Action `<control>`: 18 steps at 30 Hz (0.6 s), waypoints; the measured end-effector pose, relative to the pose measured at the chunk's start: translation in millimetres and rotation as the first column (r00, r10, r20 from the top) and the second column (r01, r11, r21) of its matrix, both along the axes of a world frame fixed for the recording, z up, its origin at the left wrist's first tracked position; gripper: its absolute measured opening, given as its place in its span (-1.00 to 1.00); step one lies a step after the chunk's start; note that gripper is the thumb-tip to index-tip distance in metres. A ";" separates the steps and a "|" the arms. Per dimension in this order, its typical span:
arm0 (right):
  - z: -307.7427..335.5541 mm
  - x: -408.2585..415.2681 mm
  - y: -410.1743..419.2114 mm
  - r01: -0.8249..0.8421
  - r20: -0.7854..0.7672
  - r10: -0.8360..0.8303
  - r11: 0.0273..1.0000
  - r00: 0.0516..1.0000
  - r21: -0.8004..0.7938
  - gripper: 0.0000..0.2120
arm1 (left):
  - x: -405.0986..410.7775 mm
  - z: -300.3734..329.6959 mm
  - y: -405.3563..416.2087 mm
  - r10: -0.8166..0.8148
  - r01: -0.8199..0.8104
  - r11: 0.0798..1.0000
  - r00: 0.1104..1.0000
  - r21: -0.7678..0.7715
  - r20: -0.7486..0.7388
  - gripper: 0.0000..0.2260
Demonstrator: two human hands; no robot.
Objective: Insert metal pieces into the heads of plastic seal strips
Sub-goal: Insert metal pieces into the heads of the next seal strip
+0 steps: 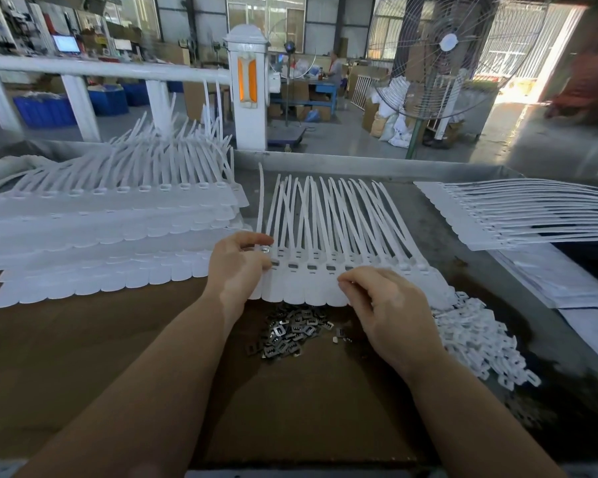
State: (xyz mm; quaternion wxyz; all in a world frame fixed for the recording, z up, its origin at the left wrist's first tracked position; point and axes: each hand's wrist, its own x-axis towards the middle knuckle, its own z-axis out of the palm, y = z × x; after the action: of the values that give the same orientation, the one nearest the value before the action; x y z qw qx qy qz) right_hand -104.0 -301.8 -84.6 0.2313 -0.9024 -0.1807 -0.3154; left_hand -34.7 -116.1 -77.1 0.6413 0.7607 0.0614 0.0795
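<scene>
A worktop [118, 357] covered in brown card fills the lower frame, with a pedestal fan [442, 53] and a white railing [101, 69] beyond its far edge. On its left lie stacked sheets of seal strips [111, 229], tails fanning up and away; a further sheet [518, 215] lies at right, tails running rightward. At centre, a joined row of plastic seal strips [328, 236] lies flat, long axes running away from the person, rounded tab ends nearest, tails crossing toward the far edge. Several heads [311, 268] along the row show grey metal in their slots. A heap of white plastic clips [477, 336] crowds the row's right end. The left hand [237, 267], fingers curled, pinches the row's left edge at a head, thumb on top. The right hand [390, 312] rests on the tabs, forefinger and thumb tips pressed together; what that grip holds cannot be told. Between the forearms sits a pile of metal pieces [287, 334]
</scene>
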 end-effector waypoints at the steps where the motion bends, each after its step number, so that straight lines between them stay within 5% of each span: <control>1: 0.7 -0.9 0.2 -0.005 -0.003 0.005 1.000 1.000 -0.002 -0.86 | -0.1 -0.4 0.2 -0.003 0.003 1.000 1.000 0.000 0.001 -0.71; 6: 5.4 -3.1 2.3 0.026 0.086 -0.021 0.998 0.996 -0.060 -0.67 | 0.4 -1.1 0.4 0.005 -0.005 1.000 1.000 -0.009 -0.011 -0.73; 12: 1.9 -2.4 3.4 -0.121 0.060 0.128 0.986 0.990 -0.115 -0.97 | 1.6 -2.9 1.0 0.007 -0.007 1.000 1.000 -0.002 -0.009 -0.74; 18: 3.8 -3.7 7.4 -0.285 -0.069 0.277 0.940 0.958 -0.189 -0.95 | 2.7 -4.3 0.1 0.011 -0.011 1.000 1.000 0.008 0.001 -0.74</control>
State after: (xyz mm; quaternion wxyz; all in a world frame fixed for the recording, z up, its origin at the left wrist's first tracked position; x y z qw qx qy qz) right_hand -107.6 -294.4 -80.8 0.1869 -0.8922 -0.3331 -0.2409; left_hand -32.0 -116.0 -81.4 0.6379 0.7628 0.0647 0.0837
